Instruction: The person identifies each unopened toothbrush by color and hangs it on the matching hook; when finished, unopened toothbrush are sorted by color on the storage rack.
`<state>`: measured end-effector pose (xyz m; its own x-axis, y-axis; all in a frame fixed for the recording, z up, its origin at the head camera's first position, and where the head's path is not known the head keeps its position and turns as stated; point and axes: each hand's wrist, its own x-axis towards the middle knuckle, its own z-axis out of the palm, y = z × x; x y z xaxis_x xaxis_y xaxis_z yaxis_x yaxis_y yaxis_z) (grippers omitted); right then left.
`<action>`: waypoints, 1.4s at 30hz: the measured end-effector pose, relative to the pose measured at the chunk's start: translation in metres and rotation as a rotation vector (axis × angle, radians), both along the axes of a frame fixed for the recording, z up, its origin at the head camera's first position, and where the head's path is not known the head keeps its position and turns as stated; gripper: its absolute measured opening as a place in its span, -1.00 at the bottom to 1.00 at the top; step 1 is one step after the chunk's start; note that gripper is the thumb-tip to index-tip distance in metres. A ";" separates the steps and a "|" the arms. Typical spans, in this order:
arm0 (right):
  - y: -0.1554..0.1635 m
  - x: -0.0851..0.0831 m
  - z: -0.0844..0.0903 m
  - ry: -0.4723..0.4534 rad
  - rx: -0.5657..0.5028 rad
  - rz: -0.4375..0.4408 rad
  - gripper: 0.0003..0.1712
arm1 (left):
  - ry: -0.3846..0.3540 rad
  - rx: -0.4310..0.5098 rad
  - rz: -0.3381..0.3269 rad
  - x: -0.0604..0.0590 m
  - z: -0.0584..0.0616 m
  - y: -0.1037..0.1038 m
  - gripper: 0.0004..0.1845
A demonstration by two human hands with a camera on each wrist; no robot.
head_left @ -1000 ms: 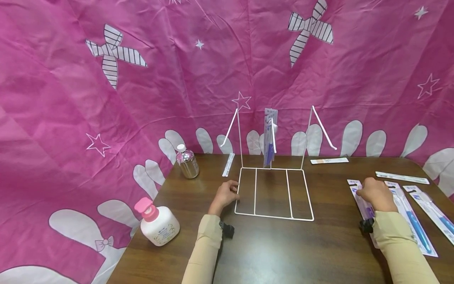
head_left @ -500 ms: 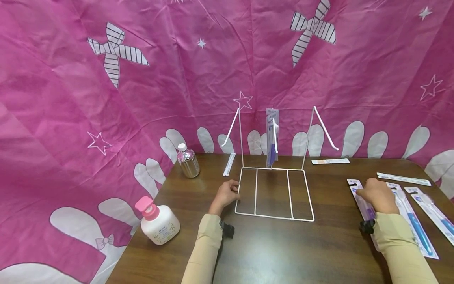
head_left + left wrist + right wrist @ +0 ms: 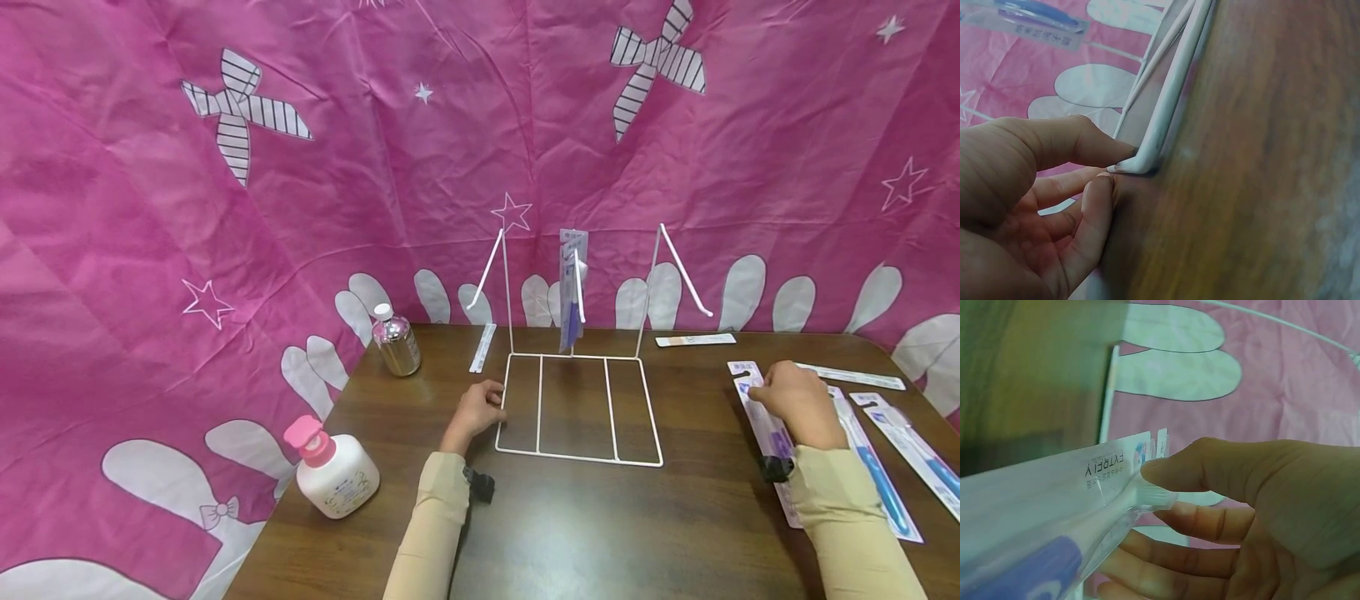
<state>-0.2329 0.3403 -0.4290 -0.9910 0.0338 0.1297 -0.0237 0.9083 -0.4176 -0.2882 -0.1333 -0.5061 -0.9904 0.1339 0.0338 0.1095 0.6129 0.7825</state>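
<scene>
My left hand (image 3: 476, 408) pinches the left side of a white wire display rack (image 3: 540, 408). In the left wrist view, thumb and fingers meet at a bent corner of its white wire (image 3: 1169, 94). Over on the right, my right hand (image 3: 802, 404) pinches a packaged toothbrush (image 3: 760, 414) with a purple handle. In the right wrist view, the thumb presses the clear blister (image 3: 1110, 509) near the brush head; the pack is tilted. Other packaged toothbrushes (image 3: 573, 292) hang on the rack's middle hook.
Two packaged blue toothbrushes (image 3: 877, 475) (image 3: 911, 442) lie at the right. Narrow white packets (image 3: 483, 348) (image 3: 696, 340) (image 3: 855, 377) lie around the rack. A silver bottle (image 3: 397, 343) and a pink-topped pump bottle (image 3: 337, 475) stand left on the wooden table (image 3: 570, 533). A pink curtain (image 3: 450, 167) hangs behind.
My right hand has raised the top end of the purple toothbrush pack slightly from the table. The left hand stays at the rack.
</scene>
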 end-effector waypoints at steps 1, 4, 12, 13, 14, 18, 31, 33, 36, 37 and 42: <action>-0.001 0.001 0.002 0.020 -0.001 0.000 -0.61 | -0.002 0.003 0.001 0.000 0.000 0.000 -0.50; -0.005 0.004 0.010 0.089 -0.004 -0.001 -0.65 | 0.000 0.011 0.000 0.000 0.000 0.000 -0.51; -0.020 0.013 0.035 0.186 -0.033 -0.030 -0.77 | 0.012 -0.008 0.004 0.001 0.000 0.000 -0.50; -0.022 0.014 0.038 0.190 -0.040 -0.033 -0.76 | 0.016 -0.011 0.003 0.001 0.000 0.000 -0.50; -0.024 0.016 0.041 0.202 -0.049 -0.034 -0.74 | 0.017 -0.012 0.003 0.001 0.001 0.000 -0.51; -0.035 0.024 0.051 0.258 -0.077 -0.020 -0.72 | 0.007 -0.010 0.006 0.001 0.001 0.000 -0.51; -0.069 0.057 0.087 0.330 -0.143 -0.018 -0.64 | 0.012 -0.003 0.001 0.001 0.000 -0.001 -0.50; -0.073 0.063 0.092 0.348 -0.158 -0.022 -0.64 | 0.013 -0.006 0.000 0.001 0.000 -0.001 -0.51; -0.078 0.073 0.100 0.387 -0.187 -0.024 -0.64 | 0.015 -0.005 -0.001 0.001 0.000 -0.001 -0.51; -0.080 0.077 0.103 0.403 -0.194 -0.026 -0.63 | 0.015 -0.005 -0.001 0.001 0.000 -0.001 -0.51; -0.088 0.091 0.112 0.545 -0.222 -0.017 -0.57 | 0.015 -0.001 -0.004 0.001 0.000 -0.001 -0.51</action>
<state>-0.1417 0.2522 -0.3170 -0.7822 0.1337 0.6085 -0.2746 0.8028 -0.5292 -0.2875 -0.1340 -0.5064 -0.9892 0.1381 0.0486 0.1238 0.6129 0.7804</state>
